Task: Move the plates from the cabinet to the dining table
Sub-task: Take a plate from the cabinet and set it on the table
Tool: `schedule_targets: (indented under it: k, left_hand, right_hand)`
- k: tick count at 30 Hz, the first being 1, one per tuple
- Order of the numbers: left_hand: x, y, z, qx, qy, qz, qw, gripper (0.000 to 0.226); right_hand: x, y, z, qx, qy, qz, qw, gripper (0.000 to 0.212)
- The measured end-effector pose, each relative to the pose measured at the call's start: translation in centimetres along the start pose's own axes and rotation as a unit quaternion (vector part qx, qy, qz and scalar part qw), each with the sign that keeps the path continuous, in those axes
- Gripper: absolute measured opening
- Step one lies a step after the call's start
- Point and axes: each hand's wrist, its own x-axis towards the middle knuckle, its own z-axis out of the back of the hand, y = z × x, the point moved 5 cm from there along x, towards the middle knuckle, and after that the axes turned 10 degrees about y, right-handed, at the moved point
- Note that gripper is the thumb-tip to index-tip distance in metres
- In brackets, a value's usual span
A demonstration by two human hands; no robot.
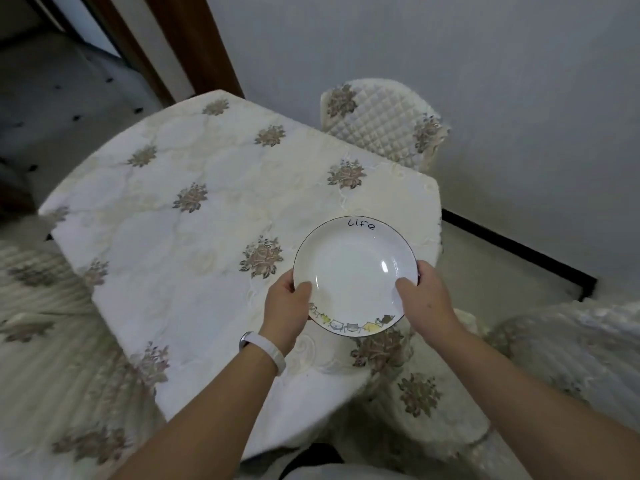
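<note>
**A:** What is being carried?

**B:** A round white ceramic plate point(353, 268) with a thin dark rim. It has the word "life" written on its far edge and a row of small cartoon figures along its near edge. The left hand point(285, 306) grips the left side of the rim, thumb on top and fingers curled underneath. The right hand point(424, 299) clamps the right side in the same way.

**A:** Where is it against the table?

**B:** It is over the near right corner of the dining table point(194, 237), which is draped in a cream quilted cloth with brownish flower sprays. I cannot tell whether the plate's base touches the cloth or hangs just above it.

**A:** What stands around it?

**B:** A chair in a cream diamond-quilted cover point(377, 123) sits at the table's far side, just beside the edge and backed by the pale wall. A second covered chair point(34, 341) crowds the left side. A third covered chair point(571, 341) sits near the right corner, close to the right forearm.

**A:** Anything else?

**B:** There is a white wristband point(263, 351) on the left wrist. A dark brown wooden door frame point(194, 39) stands beyond the far corner, and a black skirting strip point(519, 254) runs along the foot of the wall on the right
</note>
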Motion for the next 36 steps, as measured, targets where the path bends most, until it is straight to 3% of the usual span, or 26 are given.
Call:
schedule_targets:
  k: [7,23,36]
  left_hand:
    - [0.3,2.6,0.3,-0.005,-0.075,0.046,0.996,0.015]
    - [6.2,11.0,-0.7,-0.027,-0.043,0.126,0.991,0.024]
    - [8.2,12.5,-0.3,0.088,-0.025,0.121,0.988,0.021]
  right_hand:
    - [3.8,-0.4,-1.3,-0.040,0.066,0.010,0.997,0.009]
    - [11.1,-5.7,-4.0,-0.158,0.115,-0.026,0.980,0.024]
    - [12.7,-7.1,-4.9,-0.197,0.126,-0.042,0.971,0.022]
